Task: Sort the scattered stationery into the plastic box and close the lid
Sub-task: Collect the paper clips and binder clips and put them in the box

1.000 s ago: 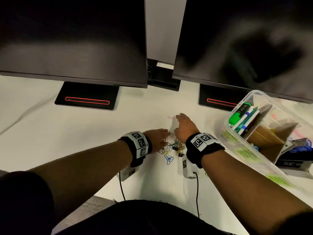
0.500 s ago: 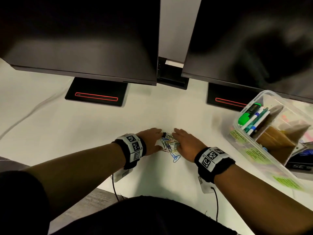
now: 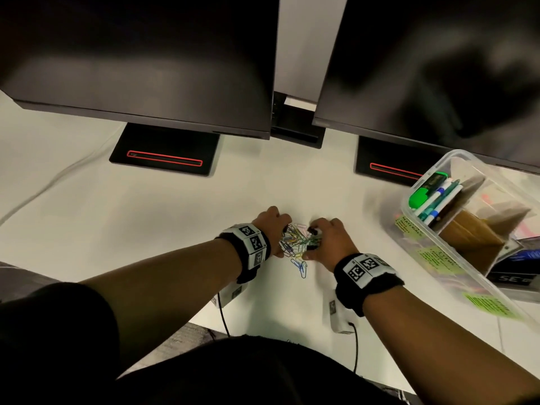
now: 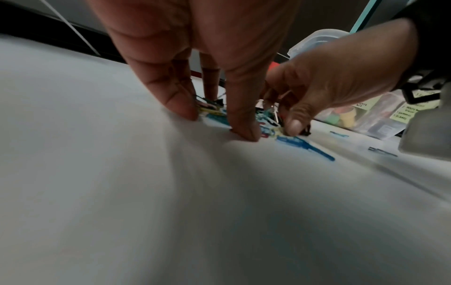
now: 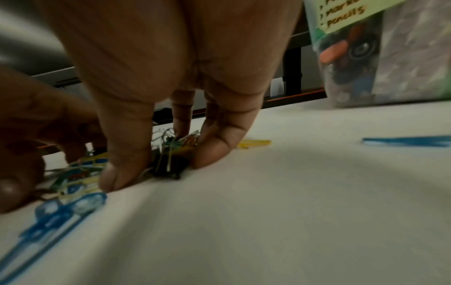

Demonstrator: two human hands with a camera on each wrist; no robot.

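Observation:
A pile of coloured paper clips with a black binder clip lies on the white desk. My left hand and right hand cup it from both sides, fingers curled, fingertips on the desk. In the right wrist view the right hand pinches the binder clip among the clips. The left hand grips the pile's left side. A few blue clips lie loose just in front. The clear plastic box stands open at the right, holding a green highlighter and pens.
Two dark monitors on black stands overhang the back of the desk. A dark carton sits beyond the box. A yellow clip and a blue clip lie right of my hand. The desk's front edge is close to my body.
Both hands have drawn together and curled round the clips, bunching the spread pile into a tight heap. A few blue clips stayed behind near the front.

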